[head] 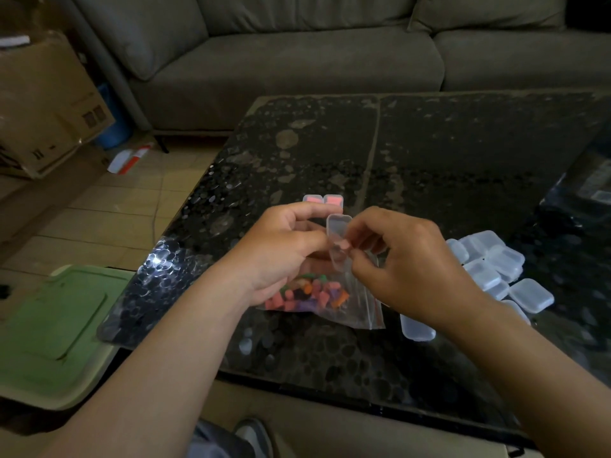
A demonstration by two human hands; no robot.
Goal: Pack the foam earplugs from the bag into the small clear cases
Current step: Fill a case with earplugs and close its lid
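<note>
A small clear case is held open and upright above the table between both hands. My left hand grips it from the left. My right hand pinches its lower half, where a pink earplug shows at the fingertips. Below them lies the clear zip bag holding several pink, orange, purple and green foam earplugs. Two shut cases with pink earplugs stand just beyond my hands. A heap of empty clear cases lies to the right.
The dark speckled glass table stretches far and right. A grey sofa stands behind it. A green plastic stool is at the table's left corner, cardboard boxes on the floor at far left. One case lies by my right wrist.
</note>
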